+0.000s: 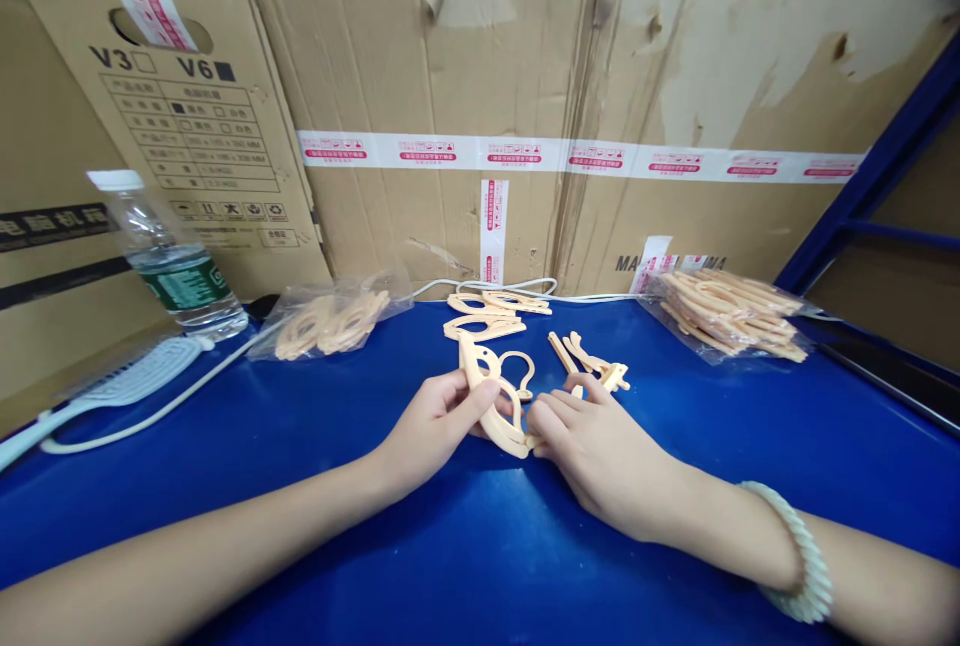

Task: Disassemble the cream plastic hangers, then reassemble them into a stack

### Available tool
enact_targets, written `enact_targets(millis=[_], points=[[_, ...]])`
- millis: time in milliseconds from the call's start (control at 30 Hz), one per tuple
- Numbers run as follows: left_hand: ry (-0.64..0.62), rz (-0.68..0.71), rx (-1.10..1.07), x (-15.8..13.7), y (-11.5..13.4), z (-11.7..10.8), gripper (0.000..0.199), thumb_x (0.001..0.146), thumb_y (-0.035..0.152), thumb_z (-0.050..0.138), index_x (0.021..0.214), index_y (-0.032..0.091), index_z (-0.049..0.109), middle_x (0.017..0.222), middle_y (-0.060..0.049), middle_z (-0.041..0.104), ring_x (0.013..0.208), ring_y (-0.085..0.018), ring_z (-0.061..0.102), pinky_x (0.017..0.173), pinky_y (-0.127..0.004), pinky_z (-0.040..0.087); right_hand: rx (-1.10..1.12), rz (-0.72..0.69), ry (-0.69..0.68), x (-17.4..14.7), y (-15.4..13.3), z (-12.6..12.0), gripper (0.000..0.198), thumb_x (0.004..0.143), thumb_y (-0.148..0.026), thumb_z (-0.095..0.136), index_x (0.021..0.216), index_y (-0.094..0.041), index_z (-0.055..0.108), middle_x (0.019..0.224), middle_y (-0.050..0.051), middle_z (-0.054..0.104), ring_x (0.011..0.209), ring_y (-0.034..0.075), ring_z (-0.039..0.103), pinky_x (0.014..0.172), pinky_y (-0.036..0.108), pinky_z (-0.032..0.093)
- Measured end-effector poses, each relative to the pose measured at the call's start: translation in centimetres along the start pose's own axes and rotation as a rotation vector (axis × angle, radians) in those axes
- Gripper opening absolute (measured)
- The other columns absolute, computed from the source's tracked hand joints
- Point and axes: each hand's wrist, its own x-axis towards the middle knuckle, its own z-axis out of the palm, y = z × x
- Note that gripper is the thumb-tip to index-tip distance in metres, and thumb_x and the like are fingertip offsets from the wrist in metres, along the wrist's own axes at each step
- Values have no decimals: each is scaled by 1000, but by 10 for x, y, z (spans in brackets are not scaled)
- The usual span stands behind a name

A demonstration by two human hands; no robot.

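Observation:
My left hand [446, 421] is closed around a cream plastic folding hanger [506, 426], its thumb pressed on the curved body. At the hanger's lower right end, my right hand [592, 446] pinches a small cream piece [534, 441], mostly covered by the fingers; whether it is joined to the hanger, I cannot tell. Just behind the hands lies a cream hook [529, 363]. Loose cream arm pieces [592, 356] rest beyond my right hand. Farther back, several flat cream hanger bodies [484, 326] lie together.
Clear bags of cream parts lie at the back left [330, 321] and back right [731, 316] of the blue table [480, 566]. A water bottle [184, 276], a pale hairbrush [139, 371] and a white cable [172, 406] are at left. Cardboard [420, 46] stands behind.

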Motion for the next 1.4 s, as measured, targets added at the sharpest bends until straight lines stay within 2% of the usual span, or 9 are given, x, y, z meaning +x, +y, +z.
enact_targets(millis=[267, 500, 933, 1167, 1400], points=[[41, -3, 12, 0, 1, 1, 40, 80, 52, 67, 82, 12, 69, 83, -9, 74, 75, -22, 71, 70, -30, 57, 21, 16, -10, 1, 1, 0, 14, 87, -6, 40, 85, -19, 45, 79, 2, 61, 70, 19, 55, 82, 38, 26], [49, -3, -12, -2, 1, 1, 39, 80, 51, 68, 81, 12, 68, 82, -9, 74, 74, -21, 71, 69, -29, 57, -36, 11, -14, 1, -2, -2, 20, 77, -1, 41, 83, -19, 44, 76, 1, 62, 67, 18, 55, 81, 37, 25], [66, -20, -117, 0, -1, 1, 41, 78, 52, 71, 89, 12, 68, 80, -8, 74, 72, -21, 72, 71, -31, 59, 51, 52, -44, 3, 4, 1, 14, 90, -9, 37, 86, -19, 45, 76, 2, 64, 65, 19, 54, 73, 34, 26], [84, -32, -129, 0, -2, 0, 38, 79, 49, 71, 85, 12, 67, 78, -8, 73, 70, -21, 71, 69, -33, 59, 52, 31, 1, 3, 4, 2, 16, 96, -14, 36, 84, -20, 44, 74, 1, 64, 63, 18, 55, 72, 34, 27], [89, -55, -133, 2, -2, -1, 38, 77, 49, 72, 81, 12, 66, 76, -6, 71, 69, -20, 70, 69, -32, 58, 24, 20, 7, 3, 4, 1, 15, 95, -13, 36, 84, -19, 45, 73, 1, 63, 62, 18, 54, 71, 34, 26]])
